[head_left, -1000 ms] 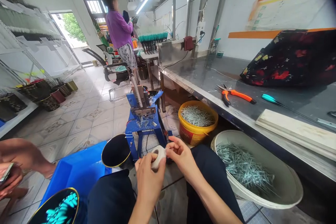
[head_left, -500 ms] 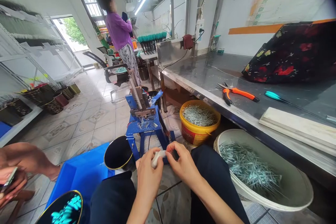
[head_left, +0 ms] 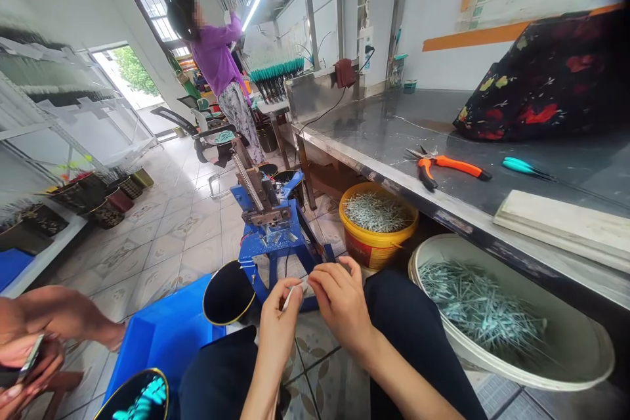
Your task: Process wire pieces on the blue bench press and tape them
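Low between my knees, my left hand [head_left: 279,321] pinches a small white, soft-looking piece [head_left: 291,294]. Its kind cannot be made out, and most of it is covered by the fingers. My right hand [head_left: 342,302] meets it from the right, thumb and fingertips closed together at the end of the white piece. Just beyond the hands stands a blue metal machine [head_left: 268,236] with a spring and a clamp-like head. A black bucket with a gold rim [head_left: 229,295] is left of my hands.
A white tub [head_left: 585,354] and a yellow bucket [head_left: 377,246] hold many thin pieces. Orange-handled pliers [head_left: 457,165] lie on the metal bench [head_left: 364,121]. A blue tray [head_left: 152,341] is at left, beside another person's hand [head_left: 29,367]. A person in purple [head_left: 216,59] stands behind.
My right hand has turned and closed over the end of the white piece, which shows less now. The view has shifted slightly. The person in purple has raised an arm.
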The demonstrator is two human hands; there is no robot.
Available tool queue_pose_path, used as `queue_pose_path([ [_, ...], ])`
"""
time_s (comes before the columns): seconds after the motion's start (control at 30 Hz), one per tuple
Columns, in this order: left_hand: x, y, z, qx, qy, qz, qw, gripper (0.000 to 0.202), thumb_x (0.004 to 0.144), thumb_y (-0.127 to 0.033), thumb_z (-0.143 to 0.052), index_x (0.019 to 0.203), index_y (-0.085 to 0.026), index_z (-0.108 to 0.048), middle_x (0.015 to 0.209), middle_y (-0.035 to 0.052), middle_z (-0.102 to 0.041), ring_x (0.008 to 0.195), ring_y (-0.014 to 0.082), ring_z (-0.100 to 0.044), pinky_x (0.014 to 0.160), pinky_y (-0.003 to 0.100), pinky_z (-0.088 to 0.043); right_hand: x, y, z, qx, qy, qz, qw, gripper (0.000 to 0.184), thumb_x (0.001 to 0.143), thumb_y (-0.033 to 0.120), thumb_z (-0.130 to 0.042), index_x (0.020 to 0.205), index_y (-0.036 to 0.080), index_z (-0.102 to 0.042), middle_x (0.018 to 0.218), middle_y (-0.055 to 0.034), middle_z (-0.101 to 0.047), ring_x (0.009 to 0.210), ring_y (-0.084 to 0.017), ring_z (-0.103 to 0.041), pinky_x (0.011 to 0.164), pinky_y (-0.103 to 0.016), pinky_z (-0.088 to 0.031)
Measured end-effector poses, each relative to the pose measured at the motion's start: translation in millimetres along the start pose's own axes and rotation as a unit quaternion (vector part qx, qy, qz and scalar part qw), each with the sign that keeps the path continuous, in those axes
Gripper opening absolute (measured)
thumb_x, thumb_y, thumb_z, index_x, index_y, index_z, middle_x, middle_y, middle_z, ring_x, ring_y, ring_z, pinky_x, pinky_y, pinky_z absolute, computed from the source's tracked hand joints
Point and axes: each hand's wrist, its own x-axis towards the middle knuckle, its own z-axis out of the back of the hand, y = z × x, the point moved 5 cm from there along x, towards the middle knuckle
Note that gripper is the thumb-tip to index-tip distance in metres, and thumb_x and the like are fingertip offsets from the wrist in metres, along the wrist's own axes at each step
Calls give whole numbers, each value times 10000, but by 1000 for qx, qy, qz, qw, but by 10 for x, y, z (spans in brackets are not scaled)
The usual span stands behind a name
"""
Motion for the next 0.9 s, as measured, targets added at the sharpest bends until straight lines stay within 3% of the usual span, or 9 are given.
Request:
queue_pose_path([
  [0.2,-33,-184,3,30,-2,-31,999,226,813,-398,-468,865,-187,-530,691,-20,-483,636,114,-441,600,210,-354,134,-72,68,41,66,5,997,78,823,152,-458,776,190,-506,729,12,-571,726,-129,-509,987,-427,-180],
  [0.4,2,-174,-4,4,9,-39,999,194,808,-355,-465,812,-174,-536,756,12,-533,691,134,-478,626,222,-375,163,-92,134,19,52,21,998,74,807,146,-488,773,193,-533,764,13,-599,782,-137,-512,1003,-439,-152],
  [0.57,71,-88,-120,-114,-46,-4,992,173,758,-334,-535,778,-162,-546,698,-8,-532,657,111,-478,616,208,-374,66,10,88,0,-74,72,995,130,801,112,-497,820,208,-584,803,15,-646,822,-143,-545,1002,-459,-136],
  [0.63,144,-23,-181,-175,-68,13,982,187,731,-336,-568,792,-160,-557,694,-14,-545,632,98,-480,587,195,-373,20,-28,88,16,-124,42,991,136,793,111,-516,813,215,-601,800,16,-653,828,-150,-552,996,-462,-142],
  [0.7,238,105,-122,-228,-131,31,964,210,698,-341,-597,790,-155,-566,688,-16,-556,598,91,-482,551,190,-372,-23,-191,128,56,-162,-34,985,112,792,141,-529,790,212,-615,796,2,-649,830,-161,-550,976,-454,-187],
  [0.77,300,285,96,-265,-245,47,932,227,669,-350,-606,772,-153,-555,677,-22,-552,568,86,-480,524,188,-375,-86,-501,214,133,-237,-165,948,81,792,212,-541,812,197,-618,820,-27,-633,824,-172,-544,919,-423,-286],
  [0.8,310,369,231,-270,-298,50,914,232,664,-355,-603,767,-157,-539,681,-28,-546,568,82,-482,527,186,-380,-124,-684,232,198,-282,-238,908,100,783,253,-554,829,186,-613,831,-37,-623,811,-171,-542,874,-398,-336],
  [0.87,320,473,455,-261,-337,53,903,261,670,-375,-599,812,-172,-515,696,-34,-544,577,81,-489,529,180,-381,-139,-992,99,380,-321,-351,793,172,735,305,-609,850,177,-596,836,-30,-604,775,-154,-542,791,-346,-403],
  [0.9,331,481,520,-246,-316,54,915,311,672,-386,-606,885,-183,-505,701,-33,-552,580,89,-501,530,186,-386,-85,-1077,-60,484,-300,-380,729,202,700,301,-645,853,184,-588,837,-15,-599,765,-142,-545,770,-329,-419],
])
